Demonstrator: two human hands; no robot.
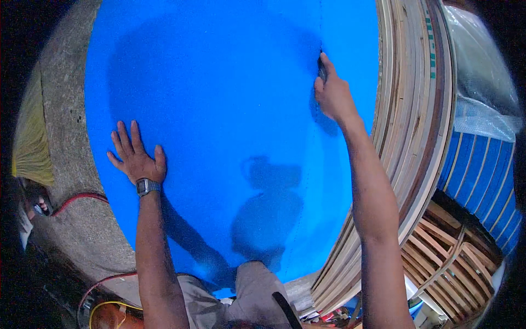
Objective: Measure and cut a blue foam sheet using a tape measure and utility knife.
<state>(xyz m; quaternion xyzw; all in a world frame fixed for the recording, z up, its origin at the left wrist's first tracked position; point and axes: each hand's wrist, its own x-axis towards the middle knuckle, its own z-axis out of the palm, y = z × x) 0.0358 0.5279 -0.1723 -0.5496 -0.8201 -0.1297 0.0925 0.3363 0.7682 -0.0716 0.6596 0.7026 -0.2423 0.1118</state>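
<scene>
A large bright blue sheet [219, 98] lies flat before me, with a faint dotted line running lengthwise near its right side. My left hand [141, 162] rests flat on the sheet's left part, fingers spread, holding nothing; a watch [147, 187] is on that wrist. Farther away on the right, my right hand [335, 94] is closed round a slim dark tool [322, 70] that looks like a utility knife. Its tip touches or nearly touches the sheet at the dotted line; the blade itself is too small to make out. My shadow falls across the blue surface.
Stacked wooden boards [408, 104] with curved-looking edges stand along the right. Beyond them are clear plastic wrap [482, 77], blue slatted pieces [487, 175] and wooden frames [446, 268]. A broom [32, 137] and a red hose [82, 196] are at the left, near another person's foot [41, 206].
</scene>
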